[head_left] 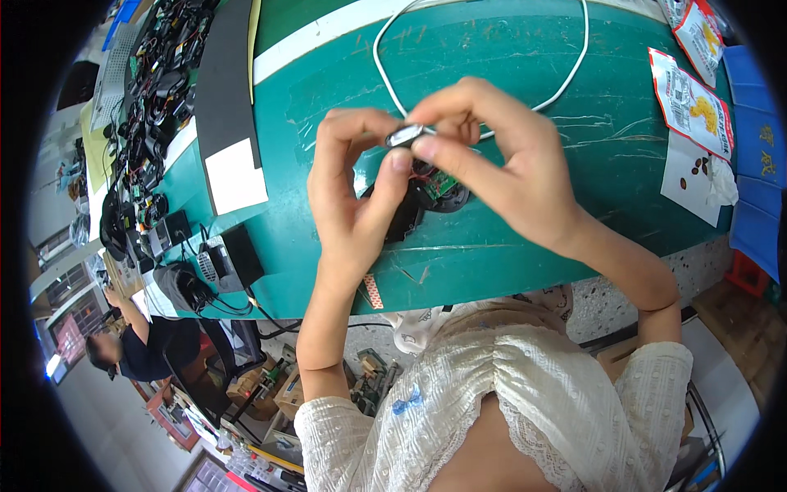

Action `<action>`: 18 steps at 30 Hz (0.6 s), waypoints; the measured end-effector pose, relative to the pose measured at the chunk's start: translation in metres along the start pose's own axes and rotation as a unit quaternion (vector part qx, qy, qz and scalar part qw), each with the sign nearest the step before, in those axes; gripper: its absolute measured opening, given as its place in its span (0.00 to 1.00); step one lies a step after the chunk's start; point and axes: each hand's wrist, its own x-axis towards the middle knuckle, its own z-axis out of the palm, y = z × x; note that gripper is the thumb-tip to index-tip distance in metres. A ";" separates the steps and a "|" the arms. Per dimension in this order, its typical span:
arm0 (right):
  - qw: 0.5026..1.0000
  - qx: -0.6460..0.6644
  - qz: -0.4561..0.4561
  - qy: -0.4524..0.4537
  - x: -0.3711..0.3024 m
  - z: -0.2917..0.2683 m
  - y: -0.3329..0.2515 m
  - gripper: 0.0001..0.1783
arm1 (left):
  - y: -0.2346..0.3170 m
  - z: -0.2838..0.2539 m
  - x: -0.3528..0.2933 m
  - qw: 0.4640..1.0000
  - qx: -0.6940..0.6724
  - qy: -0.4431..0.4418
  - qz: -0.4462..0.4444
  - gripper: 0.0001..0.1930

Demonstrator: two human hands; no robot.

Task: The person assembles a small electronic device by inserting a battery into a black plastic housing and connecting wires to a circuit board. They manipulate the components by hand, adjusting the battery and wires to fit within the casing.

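Above the green work table, my left hand (346, 193) and my right hand (529, 168) meet, each closed on a small dark oval piece (407, 135) with a pale face. Thumbs and fingertips pinch it from both sides; its exact kind is not clear. Just below my fingers lies a round black plastic housing (403, 220), opened, with a green circuit board (443, 185) and thin wires showing. My left hand partly covers it. A white cable (587, 37) loops across the table and passes behind my fingers, where its end is hidden.
Many black device parts with wires (164, 90) pile up at the far left. Black boxes and cords (234, 256) sit near the left table edge. Snack packets (693, 102) and a paper with dark bits (693, 176) lie right. A person (143, 344) sits beyond, lower left.
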 end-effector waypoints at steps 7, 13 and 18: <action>0.966 0.222 0.122 -0.049 0.010 -0.009 -0.002 0.13 | 0.001 -0.002 0.008 0.991 0.114 -0.067 -0.013 0.05; 0.956 0.159 0.221 -0.112 0.011 -0.014 -0.006 0.23 | 0.004 -0.002 0.005 0.965 0.253 -0.010 0.068 0.10; 0.934 0.138 0.273 -0.186 0.012 -0.021 -0.017 0.24 | -0.002 0.000 0.004 0.899 0.374 -0.011 0.228 0.15</action>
